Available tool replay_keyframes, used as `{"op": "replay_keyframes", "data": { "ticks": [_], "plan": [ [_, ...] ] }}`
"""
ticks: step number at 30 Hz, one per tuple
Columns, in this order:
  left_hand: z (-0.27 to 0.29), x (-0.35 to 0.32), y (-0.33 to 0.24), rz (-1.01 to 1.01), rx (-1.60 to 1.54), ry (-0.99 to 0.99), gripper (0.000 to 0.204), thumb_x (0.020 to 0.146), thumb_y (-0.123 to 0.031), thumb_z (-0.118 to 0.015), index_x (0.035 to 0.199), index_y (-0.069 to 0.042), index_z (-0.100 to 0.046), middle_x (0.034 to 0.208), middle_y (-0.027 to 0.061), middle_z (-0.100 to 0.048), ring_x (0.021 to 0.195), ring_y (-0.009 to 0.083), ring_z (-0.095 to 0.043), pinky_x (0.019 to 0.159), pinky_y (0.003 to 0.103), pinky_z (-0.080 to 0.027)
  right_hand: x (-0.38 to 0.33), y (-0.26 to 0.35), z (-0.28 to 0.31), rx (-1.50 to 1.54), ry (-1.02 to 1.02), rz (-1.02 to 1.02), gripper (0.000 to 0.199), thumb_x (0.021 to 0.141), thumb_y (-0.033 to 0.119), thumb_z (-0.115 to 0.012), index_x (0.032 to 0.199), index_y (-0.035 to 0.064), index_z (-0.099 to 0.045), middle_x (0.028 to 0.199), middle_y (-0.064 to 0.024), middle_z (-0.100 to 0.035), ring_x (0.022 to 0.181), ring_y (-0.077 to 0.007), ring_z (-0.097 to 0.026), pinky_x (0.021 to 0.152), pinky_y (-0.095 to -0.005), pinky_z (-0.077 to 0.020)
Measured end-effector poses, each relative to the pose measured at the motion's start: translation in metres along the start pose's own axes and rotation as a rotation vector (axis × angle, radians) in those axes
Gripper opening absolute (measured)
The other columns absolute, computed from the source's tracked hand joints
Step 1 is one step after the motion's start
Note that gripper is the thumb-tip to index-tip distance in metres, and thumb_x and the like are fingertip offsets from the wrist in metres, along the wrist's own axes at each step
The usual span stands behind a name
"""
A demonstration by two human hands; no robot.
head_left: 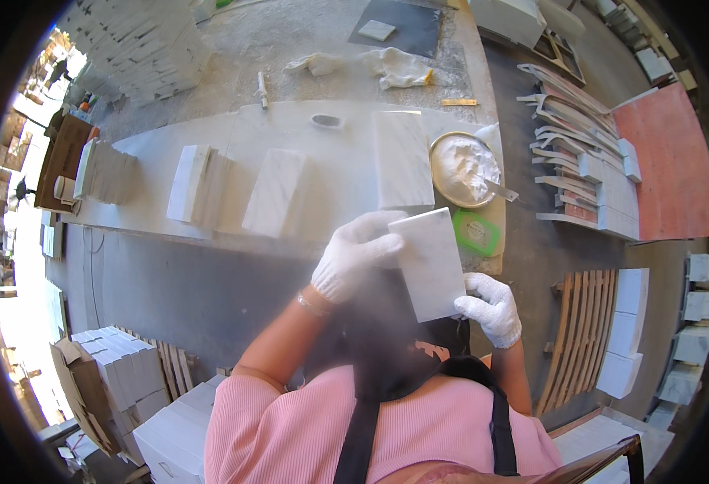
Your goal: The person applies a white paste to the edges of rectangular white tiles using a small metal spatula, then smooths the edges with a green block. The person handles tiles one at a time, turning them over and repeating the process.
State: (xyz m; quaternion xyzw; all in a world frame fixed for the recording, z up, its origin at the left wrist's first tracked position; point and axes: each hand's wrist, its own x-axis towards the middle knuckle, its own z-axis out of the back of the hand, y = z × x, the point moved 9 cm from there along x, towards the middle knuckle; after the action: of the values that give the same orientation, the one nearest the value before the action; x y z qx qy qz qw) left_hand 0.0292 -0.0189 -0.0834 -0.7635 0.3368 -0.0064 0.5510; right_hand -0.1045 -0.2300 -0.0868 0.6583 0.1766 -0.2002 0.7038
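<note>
A pale, grey-veined marble tile is held in front of my chest, tilted, just off the near edge of the worktable. My left hand, in a white knit glove, grips the tile's upper left edge. The gloved right hand has its fingers on the lower right edge. Beyond the tile stands a round bowl heaped with white paste, and a putty knife sticks out of it. Next to the bowl lies a bright green plastic tray. Left of the bowl is a stack of marble tiles.
More tile stacks line the dusty table. Farther back lie crumpled white gloves and a dark sheet. White cartons stand at lower left, a wooden pallet at right.
</note>
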Motion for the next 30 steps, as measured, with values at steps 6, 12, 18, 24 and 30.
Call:
{"op": "replay_keyframes", "data": {
  "ticks": [6,12,18,24,30],
  "plan": [
    [-0.008,-0.006,0.032,0.065,0.024,0.041,0.047,0.091,-0.022,-0.081,0.129,0.002,-0.065,0.102,0.0079,-0.074,0.082,0.0135,-0.069,0.071,0.027,-0.055,-0.005,0.025,0.042,0.117,-0.381,0.3,0.039,0.091,0.012,-0.076,0.126,-0.0047,-0.07,0.111,-0.0101,-0.076,0.1,-0.0147,-0.07,0.09,-0.0294,-0.0557],
    [-0.001,-0.017,0.083,0.159,0.079,0.078,0.046,0.092,-0.018,-0.081,0.129,0.004,-0.063,0.109,0.0135,-0.075,0.09,0.0213,-0.073,0.079,0.033,-0.059,0.01,0.015,0.036,0.203,-0.337,0.313,0.064,0.086,0.001,-0.082,0.145,-0.0011,-0.059,0.118,-0.0125,-0.075,0.106,-0.0171,-0.071,0.094,-0.0333,-0.0568],
    [0.006,-0.02,0.104,0.278,0.203,0.123,0.052,0.091,-0.024,-0.082,0.132,0.003,-0.064,0.109,0.0124,-0.075,0.096,0.0204,-0.072,0.083,0.033,-0.058,0.011,0.021,0.027,0.096,-0.317,0.313,0.068,0.083,-0.005,-0.083,0.146,-0.0011,-0.058,0.114,-0.0122,-0.075,0.1,-0.0172,-0.072,0.089,-0.0322,-0.0579],
    [0.023,-0.017,0.043,-0.085,1.001,-0.173,0.06,0.088,-0.028,-0.081,0.14,-0.003,-0.065,0.123,0.0166,-0.076,0.113,0.0283,-0.073,0.099,0.039,-0.055,0.013,0.026,0.022,0.027,-0.275,0.324,0.069,0.083,-0.002,-0.084,0.147,-0.0004,-0.058,0.11,-0.0096,-0.075,0.096,-0.014,-0.07,0.087,-0.0305,-0.0572],
    [-0.027,-0.012,0.007,-0.34,1.137,0.03,0.049,0.094,-0.028,-0.077,0.135,-0.005,-0.067,0.127,0.0177,-0.073,0.111,0.0346,-0.072,0.097,0.041,-0.056,0.02,0.021,0.018,0.097,-0.192,0.185,0.07,0.087,0.012,-0.084,0.151,0.002,-0.057,0.134,-0.0122,-0.069,0.117,-0.0182,-0.065,0.102,-0.0335,-0.0524]
  ]
}}
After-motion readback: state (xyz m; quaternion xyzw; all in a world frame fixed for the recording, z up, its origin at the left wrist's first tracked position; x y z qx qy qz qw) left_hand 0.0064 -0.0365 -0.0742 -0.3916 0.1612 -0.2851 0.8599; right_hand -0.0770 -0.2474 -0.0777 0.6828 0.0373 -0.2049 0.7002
